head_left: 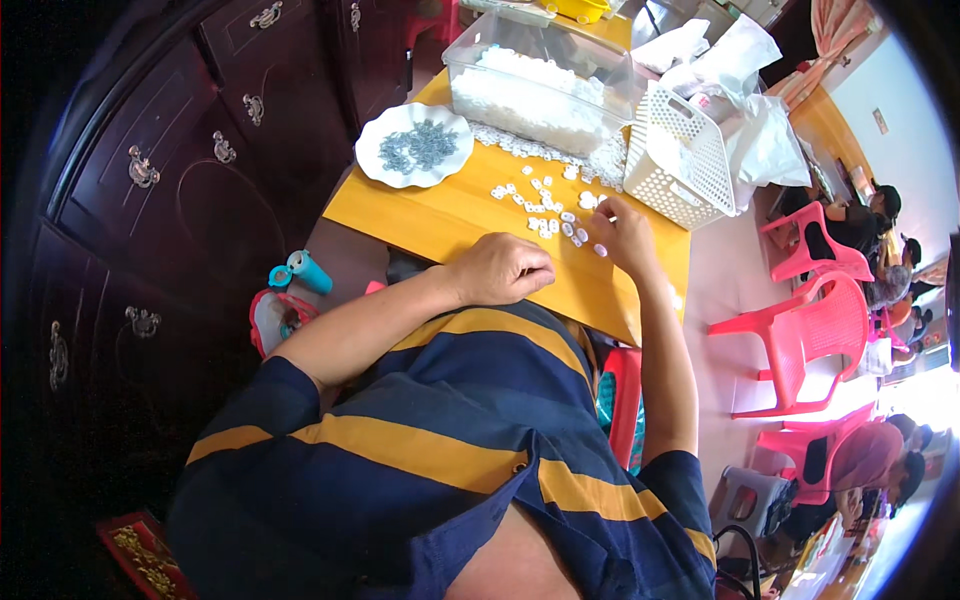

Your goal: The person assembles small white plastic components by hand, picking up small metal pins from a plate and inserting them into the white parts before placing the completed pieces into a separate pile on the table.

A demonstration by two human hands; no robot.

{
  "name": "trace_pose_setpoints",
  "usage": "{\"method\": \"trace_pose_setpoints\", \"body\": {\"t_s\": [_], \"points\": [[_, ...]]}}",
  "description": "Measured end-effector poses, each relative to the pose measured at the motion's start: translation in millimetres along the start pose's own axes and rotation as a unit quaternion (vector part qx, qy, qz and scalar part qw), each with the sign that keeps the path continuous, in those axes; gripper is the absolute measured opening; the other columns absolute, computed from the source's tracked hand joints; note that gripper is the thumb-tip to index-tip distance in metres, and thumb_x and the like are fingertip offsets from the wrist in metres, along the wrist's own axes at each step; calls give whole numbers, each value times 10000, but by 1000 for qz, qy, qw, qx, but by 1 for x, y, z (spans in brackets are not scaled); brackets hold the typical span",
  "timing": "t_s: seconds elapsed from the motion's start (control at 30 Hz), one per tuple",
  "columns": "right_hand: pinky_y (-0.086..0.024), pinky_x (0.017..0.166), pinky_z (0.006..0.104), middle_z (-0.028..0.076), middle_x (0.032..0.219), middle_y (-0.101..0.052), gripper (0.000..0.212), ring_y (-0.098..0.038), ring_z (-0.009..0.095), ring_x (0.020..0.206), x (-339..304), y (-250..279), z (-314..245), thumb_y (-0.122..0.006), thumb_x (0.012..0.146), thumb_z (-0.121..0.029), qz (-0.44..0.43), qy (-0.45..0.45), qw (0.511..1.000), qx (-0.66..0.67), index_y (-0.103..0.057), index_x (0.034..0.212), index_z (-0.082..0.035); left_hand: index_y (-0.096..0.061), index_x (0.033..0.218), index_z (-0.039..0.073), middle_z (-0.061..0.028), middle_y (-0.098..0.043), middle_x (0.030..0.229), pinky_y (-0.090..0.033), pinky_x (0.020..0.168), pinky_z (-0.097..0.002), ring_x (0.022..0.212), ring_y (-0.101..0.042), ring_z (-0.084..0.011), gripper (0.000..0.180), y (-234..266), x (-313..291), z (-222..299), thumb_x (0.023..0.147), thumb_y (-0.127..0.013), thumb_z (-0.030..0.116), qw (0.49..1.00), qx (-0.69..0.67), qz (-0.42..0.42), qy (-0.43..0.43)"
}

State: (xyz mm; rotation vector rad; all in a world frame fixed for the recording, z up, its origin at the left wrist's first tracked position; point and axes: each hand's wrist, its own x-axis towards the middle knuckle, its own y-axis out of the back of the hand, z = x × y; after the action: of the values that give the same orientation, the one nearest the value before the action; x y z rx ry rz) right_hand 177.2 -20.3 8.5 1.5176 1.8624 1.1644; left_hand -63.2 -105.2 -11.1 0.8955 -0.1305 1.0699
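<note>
My left hand (503,268) rests at the near edge of the yellow wooden table (430,218), its fingers curled closed. Whatever it may hold is hidden. Farther right, my right hand (624,236) is over the tabletop with its fingertips drawn together, beside several small white plastic pieces (543,207). Its fingertips are too small to show what is between them. A few oval pieces (581,235) with a pinkish tint lie just left of the right hand. To the far left, a white scalloped plate (371,155) holds a heap of small grey metal-looking parts (417,146).
Behind the pieces stands a clear plastic bin (462,88) full of white pieces, on a lace cloth (505,143). A white perforated basket (703,190) and white plastic bags (765,145) sit at the right. Pink chairs (820,325) and seated people are beyond; dark cabinets (180,200) stand left.
</note>
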Motion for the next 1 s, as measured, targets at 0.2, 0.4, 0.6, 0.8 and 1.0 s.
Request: {"method": "trace_pose_setpoints", "body": {"t_s": [0.2,0.4,0.6,0.8,1.0], "points": [[-543,651,311,119,847,-724,120,-694,187,689,-33,3,-31,-640,909,-108,28,6,981,189,-594,913,3,-712,893,25,-110,-710,804,-522,611,-329,675,-674,-229,84,-1,-7,-1,869,-694,103,997,-26,59,37],[-514,670,247,61,892,-697,67,-635,103,766,-54,-23,-26,-611,947,-71,-15,-47,930,364,-565,944,-22,-713,925,27,-82,-705,792,-504,576,-279,608,-632,-138,83,-6,-9,-9,863,-702,81,996,-29,82,33],[-505,663,229,46,866,-694,117,-621,77,748,-69,-39,-53,-644,939,-61,-59,-37,917,394,-542,988,-32,-719,946,24,-79,-692,790,-491,563,-271,592,-612,-123,106,0,-13,-2,846,-710,59,989,-50,126,66],[-496,661,208,34,844,-690,155,-616,65,744,-79,-50,-61,-660,949,-72,-72,-29,901,428,-529,1025,-39,-731,951,29,-64,-658,768,-476,562,-283,595,-579,-125,115,5,-25,-2,842,-715,60,995,-46,88,26],[-498,650,202,24,825,-684,131,-617,63,708,-92,-50,-75,-680,947,-89,-77,-34,886,456,-573,995,-31,-730,907,36,-53,-637,736,-453,550,-277,585,-554,-115,82,15,-37,10,832,-728,71,994,-66,75,40]]}}
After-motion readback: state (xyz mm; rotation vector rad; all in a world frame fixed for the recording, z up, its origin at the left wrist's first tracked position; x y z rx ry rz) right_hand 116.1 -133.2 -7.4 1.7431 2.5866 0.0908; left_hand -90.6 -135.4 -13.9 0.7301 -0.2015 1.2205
